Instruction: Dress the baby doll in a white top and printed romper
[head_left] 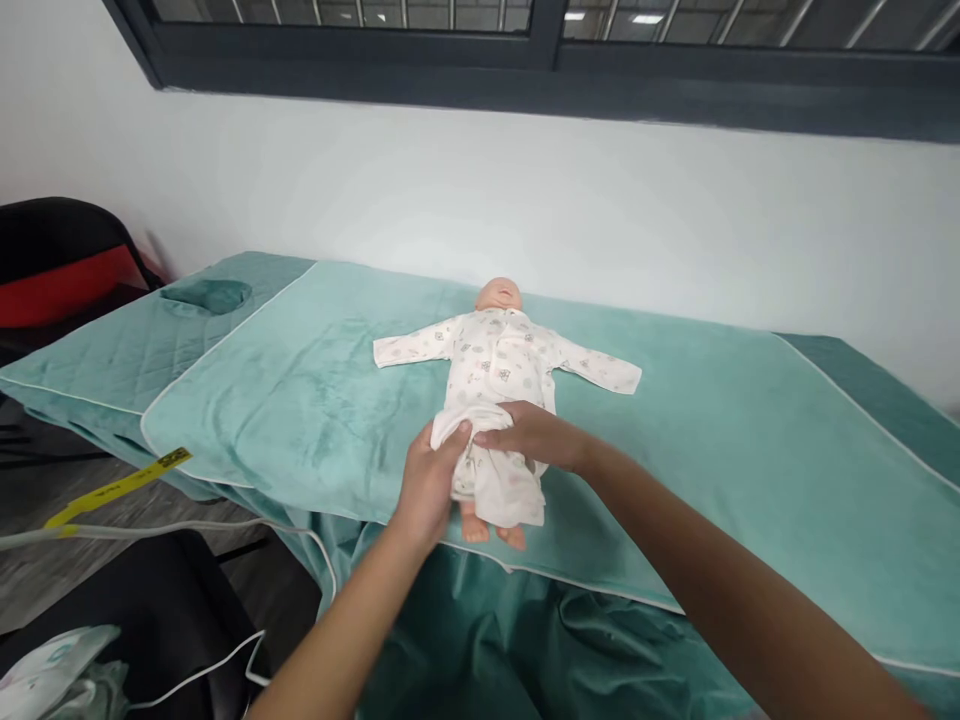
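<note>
A baby doll (500,294) lies on its back on the green bed cover, head toward the wall and bare feet (475,527) toward me. It wears a white long-sleeved printed top (504,362), sleeves spread to both sides. White printed baby pants (510,490) are bunched over its lower body and legs. My left hand (431,478) pinches the left side of the gathered cloth, thumb on top. From the right, my right hand (536,436) grips its upper edge. Whether the doll's legs are inside the pants is hidden by the folds.
The massage bed (712,450) has a face hole (206,295) at its left end and stands against a white wall (480,190) under a window. Lower left are a black chair (150,610) with a plastic package (64,675) and a white cable (187,525) with a yellow tag.
</note>
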